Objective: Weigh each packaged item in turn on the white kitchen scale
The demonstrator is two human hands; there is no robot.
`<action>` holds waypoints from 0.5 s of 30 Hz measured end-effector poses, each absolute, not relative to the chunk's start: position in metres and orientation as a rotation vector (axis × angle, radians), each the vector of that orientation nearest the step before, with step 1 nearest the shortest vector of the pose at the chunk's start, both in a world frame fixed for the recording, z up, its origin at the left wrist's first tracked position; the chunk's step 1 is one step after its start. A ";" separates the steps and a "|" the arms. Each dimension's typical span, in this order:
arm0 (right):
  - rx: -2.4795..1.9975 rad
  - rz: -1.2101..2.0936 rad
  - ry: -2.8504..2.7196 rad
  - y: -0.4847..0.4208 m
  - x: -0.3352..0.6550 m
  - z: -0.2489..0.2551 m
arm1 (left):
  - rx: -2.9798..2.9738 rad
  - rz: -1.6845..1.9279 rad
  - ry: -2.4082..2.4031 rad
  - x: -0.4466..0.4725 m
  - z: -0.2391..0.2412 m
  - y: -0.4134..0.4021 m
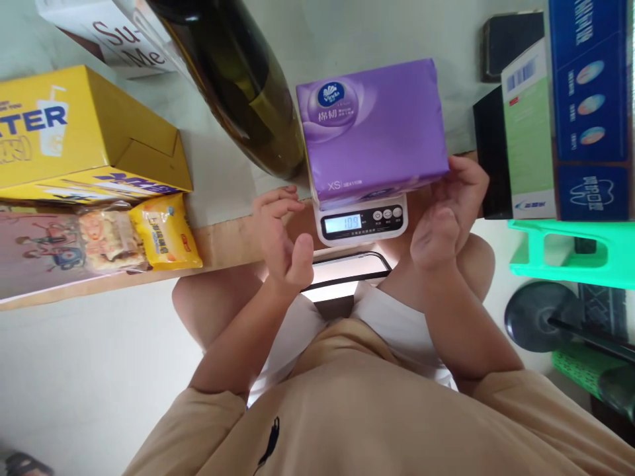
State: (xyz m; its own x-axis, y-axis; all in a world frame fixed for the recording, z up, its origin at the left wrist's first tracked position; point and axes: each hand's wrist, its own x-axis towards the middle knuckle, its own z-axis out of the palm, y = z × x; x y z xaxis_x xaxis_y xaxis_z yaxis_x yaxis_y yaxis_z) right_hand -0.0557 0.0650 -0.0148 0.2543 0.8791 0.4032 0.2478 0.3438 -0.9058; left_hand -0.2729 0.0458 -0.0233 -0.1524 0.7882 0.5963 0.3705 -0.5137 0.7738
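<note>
A purple pack of Vinda tissues rests on a small white digital kitchen scale, whose lit display seems to read 109. The pack hides most of the weighing plate. My left hand is held open beside the scale's left end, fingers loosely curved and apart, with nothing in it. At the pack's lower right corner is my right hand, open with its thumb apart from the fingers. One fingertip is close to the corner; whether it touches I cannot tell. A dark green glass bottle stands just left of the pack.
A yellow carton, a bagged snack and a yellow snack packet lie on the left. White Su-Me box behind. On the right are blue box, green-white box, black case and green stool.
</note>
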 end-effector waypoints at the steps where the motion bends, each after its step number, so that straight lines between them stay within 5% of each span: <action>1: -1.173 0.602 -1.277 0.065 -0.056 -0.013 | 1.784 1.709 1.310 -0.272 -0.023 0.046; 15: -1.156 0.602 -1.209 0.067 -0.057 -0.012 | 1.809 1.684 1.391 -0.272 -0.023 0.047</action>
State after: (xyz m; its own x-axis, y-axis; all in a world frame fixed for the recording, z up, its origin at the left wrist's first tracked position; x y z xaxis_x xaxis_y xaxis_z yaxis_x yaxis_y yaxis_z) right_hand -0.0571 0.0673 -0.0120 0.3038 0.8646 0.4002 0.2016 0.3522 -0.9140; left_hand -0.2720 0.0469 -0.0228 -0.1591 0.7899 0.5923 0.4327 -0.4835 0.7609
